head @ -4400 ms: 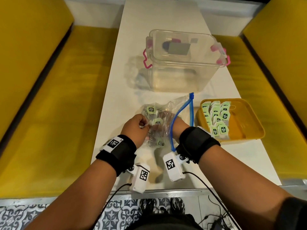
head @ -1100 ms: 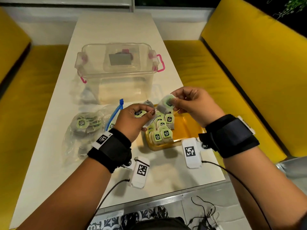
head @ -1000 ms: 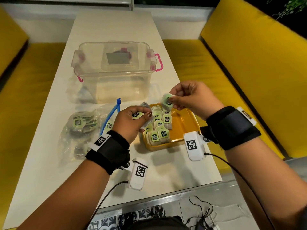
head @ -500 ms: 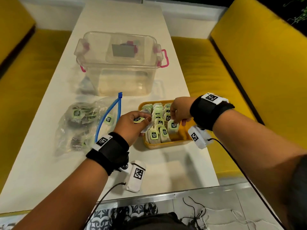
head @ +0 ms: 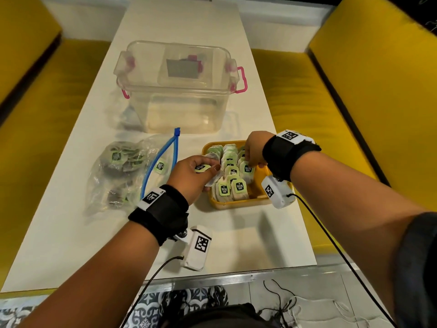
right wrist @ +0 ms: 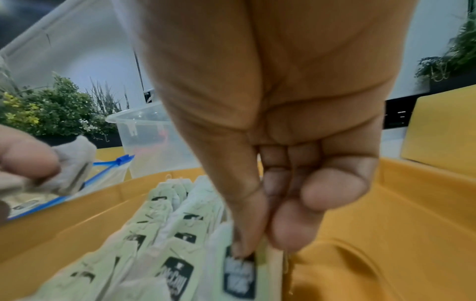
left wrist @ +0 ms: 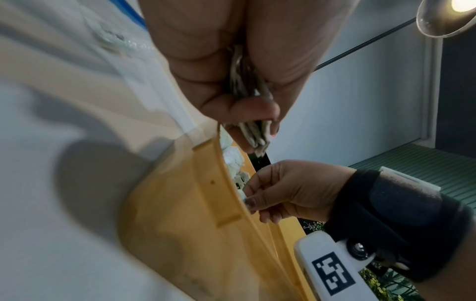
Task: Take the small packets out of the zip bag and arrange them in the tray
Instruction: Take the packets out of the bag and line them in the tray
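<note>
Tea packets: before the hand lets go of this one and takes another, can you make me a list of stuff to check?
1. Right hand pinches a packet that is down inside the yellow tray: ok.
2. That packet stands in line with the rows of packets already there: ok, though the wrist view is blurry.
3. Free room in the tray to the right of the rows: ok.
4. Left hand holds a bunch of packets ready for the next one: ok.
5. Zip bag lies open on the table with more packets inside: ok.
6. How many packets the left hand holds: cannot tell.
</note>
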Action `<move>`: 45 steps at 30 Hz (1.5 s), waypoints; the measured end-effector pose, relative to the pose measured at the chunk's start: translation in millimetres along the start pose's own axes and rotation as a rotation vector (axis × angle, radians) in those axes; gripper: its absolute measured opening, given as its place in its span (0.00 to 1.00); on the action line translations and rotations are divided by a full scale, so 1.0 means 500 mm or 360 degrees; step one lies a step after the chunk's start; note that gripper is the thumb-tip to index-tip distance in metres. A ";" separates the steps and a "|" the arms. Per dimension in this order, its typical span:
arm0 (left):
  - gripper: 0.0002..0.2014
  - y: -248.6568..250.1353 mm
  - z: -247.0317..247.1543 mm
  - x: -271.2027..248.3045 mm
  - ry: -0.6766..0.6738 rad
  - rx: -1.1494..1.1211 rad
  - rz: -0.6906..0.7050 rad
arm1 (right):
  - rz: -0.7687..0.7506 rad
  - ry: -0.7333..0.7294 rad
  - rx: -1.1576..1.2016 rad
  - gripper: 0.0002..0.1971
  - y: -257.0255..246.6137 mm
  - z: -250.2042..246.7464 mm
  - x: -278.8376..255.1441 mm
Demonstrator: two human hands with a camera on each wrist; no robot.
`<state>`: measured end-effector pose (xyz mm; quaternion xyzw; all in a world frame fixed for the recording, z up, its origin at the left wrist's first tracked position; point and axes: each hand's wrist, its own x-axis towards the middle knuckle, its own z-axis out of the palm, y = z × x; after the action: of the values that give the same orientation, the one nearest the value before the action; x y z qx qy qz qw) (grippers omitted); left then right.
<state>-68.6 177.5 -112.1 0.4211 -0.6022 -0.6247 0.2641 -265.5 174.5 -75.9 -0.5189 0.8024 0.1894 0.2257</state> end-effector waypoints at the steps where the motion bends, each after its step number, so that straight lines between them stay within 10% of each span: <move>1: 0.04 0.000 0.000 0.000 -0.0005 -0.0003 -0.0002 | 0.0011 0.0032 0.0002 0.15 0.000 0.002 0.003; 9: 0.06 0.008 -0.007 -0.014 -0.0037 0.0001 0.0086 | -0.0016 0.0189 0.0149 0.11 0.003 -0.021 -0.025; 18: 0.07 0.034 -0.011 -0.026 -0.0153 -0.0163 0.0191 | -0.0531 0.0128 0.1296 0.08 -0.027 -0.045 -0.154; 29: 0.07 0.045 -0.025 -0.034 -0.0219 -0.0229 0.0182 | -0.0474 0.0445 0.1730 0.06 -0.018 -0.012 -0.165; 36: 0.06 0.046 -0.034 -0.017 -0.0008 -0.0406 -0.0071 | -0.0570 0.0991 0.1330 0.06 -0.049 -0.012 -0.184; 45: 0.10 0.057 -0.048 -0.016 0.0080 -0.0559 -0.0079 | -0.0855 0.1060 0.0677 0.03 -0.100 0.003 -0.221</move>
<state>-49.5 167.7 -80.9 0.3987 -0.4665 -0.7159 0.3330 -179.5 238.4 -18.7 -0.6828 0.6895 -0.2209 0.0985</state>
